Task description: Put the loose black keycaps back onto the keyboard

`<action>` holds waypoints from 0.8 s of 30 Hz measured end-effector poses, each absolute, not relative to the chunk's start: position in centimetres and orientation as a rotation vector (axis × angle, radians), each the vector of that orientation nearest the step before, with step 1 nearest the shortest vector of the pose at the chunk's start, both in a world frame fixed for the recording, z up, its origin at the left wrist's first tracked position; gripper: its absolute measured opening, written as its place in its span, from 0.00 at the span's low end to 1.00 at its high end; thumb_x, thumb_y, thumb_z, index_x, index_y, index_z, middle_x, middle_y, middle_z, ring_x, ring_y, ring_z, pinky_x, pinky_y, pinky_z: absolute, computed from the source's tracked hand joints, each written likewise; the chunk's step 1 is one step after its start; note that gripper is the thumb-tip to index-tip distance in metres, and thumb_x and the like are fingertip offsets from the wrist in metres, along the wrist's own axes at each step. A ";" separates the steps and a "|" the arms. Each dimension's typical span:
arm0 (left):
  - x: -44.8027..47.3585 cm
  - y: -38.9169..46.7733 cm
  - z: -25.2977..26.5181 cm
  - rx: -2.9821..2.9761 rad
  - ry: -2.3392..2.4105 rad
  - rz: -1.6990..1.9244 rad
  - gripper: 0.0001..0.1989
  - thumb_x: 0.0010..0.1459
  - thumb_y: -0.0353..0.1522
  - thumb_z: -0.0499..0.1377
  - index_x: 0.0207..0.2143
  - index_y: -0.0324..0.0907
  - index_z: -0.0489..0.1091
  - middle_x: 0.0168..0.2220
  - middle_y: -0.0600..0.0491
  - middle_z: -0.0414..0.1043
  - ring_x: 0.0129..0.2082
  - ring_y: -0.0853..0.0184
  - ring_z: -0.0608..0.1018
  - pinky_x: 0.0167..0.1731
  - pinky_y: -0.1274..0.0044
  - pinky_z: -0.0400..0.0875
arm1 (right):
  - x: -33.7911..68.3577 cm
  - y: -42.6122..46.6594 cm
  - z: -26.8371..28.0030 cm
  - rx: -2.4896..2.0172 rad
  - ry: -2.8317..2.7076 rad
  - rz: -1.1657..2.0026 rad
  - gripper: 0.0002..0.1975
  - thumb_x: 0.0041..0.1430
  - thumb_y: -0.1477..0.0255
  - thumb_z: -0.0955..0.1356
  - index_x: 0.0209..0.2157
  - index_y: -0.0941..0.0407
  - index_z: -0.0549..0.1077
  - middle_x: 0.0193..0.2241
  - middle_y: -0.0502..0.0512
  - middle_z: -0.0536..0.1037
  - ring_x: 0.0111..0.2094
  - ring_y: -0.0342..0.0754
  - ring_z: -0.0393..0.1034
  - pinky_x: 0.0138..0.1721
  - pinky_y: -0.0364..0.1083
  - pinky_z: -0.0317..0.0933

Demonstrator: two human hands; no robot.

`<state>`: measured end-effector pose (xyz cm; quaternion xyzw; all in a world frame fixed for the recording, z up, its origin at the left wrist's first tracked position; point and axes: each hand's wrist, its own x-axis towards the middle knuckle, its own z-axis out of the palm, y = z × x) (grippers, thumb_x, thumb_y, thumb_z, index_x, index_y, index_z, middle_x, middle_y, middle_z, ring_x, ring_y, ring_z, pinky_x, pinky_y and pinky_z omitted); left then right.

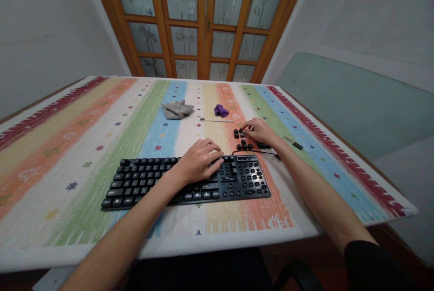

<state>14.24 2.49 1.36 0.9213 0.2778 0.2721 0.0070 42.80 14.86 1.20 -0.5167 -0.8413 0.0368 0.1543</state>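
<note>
A black keyboard (149,176) lies along the table's near side, its right-hand block bare of caps with the switches showing. My left hand (200,160) rests over its upper right part, fingers bent and slightly apart, touching the top row; nothing shows in them. Beyond the keyboard's right end, several loose black keycaps (244,144) sit in small groups on the cloth. There my right hand (259,130) pinches a dark keycap (241,130) between thumb and forefinger, at the edge of the upper group. Its other fingers are curled.
A grey cloth (178,110) and a crumpled purple cloth (221,110) lie farther back. Between them and me is a thin rod (217,120) with a small head. A wire tool with a black handle (297,145) lies right of my right forearm. The keyboard's cable (254,151) runs rightward.
</note>
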 end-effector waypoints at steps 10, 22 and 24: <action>14.2 2.7 1.1 2.865 0.923 0.869 0.10 0.66 0.32 0.53 0.45 0.40 0.73 0.42 0.48 0.76 0.43 0.61 0.71 0.44 0.67 0.68 | 40.3 6.7 3.1 -1.021 -2.295 0.317 0.08 0.58 0.68 0.69 0.38 0.54 0.80 0.30 0.53 0.79 0.29 0.46 0.69 0.33 0.45 0.62; 15.3 2.1 0.1 2.759 0.840 0.846 0.06 0.61 0.32 0.60 0.40 0.40 0.74 0.42 0.49 0.75 0.43 0.61 0.73 0.43 0.68 0.70 | 38.1 2.7 0.3 -0.682 -2.417 0.412 0.08 0.60 0.77 0.68 0.39 0.54 0.78 0.35 0.54 0.82 0.38 0.50 0.71 0.42 0.52 0.66; 15.4 2.1 -0.1 2.748 0.829 0.841 0.05 0.62 0.32 0.60 0.39 0.40 0.74 0.42 0.49 0.75 0.43 0.61 0.73 0.44 0.68 0.70 | 38.0 2.6 0.3 -0.682 -2.425 0.384 0.07 0.61 0.76 0.68 0.39 0.54 0.78 0.36 0.55 0.82 0.38 0.51 0.72 0.43 0.54 0.66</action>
